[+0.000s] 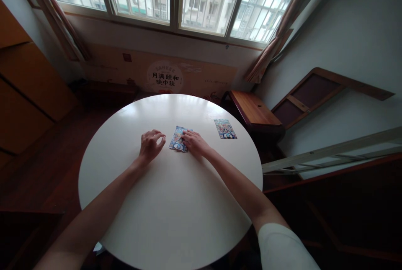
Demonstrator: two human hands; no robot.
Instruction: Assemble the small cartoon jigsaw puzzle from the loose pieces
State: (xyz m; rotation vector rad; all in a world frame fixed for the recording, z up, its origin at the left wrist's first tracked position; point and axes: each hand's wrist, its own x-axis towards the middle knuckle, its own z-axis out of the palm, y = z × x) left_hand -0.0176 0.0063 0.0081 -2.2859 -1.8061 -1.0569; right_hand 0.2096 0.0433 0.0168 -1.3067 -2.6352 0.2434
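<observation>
A small, colourful picture with a blue figure at its bottom and uneven edges, like a jigsaw puzzle, lies flat near the middle of the white round table. My right hand rests on its right side, fingers stretched over the surface and covering part of it. To the left, apart from the picture, my left hand is held just above the table. Its thumb and index fingertips come together in a pinch; whether anything small is between them cannot be made out. A straight-edged picture card of similar design lies further right.
Behind the table are a barred window and a wall poster with Chinese writing. A wooden stool or bench stands at the back right. Orange cabinets line the left, and a pale metal frame is at the right.
</observation>
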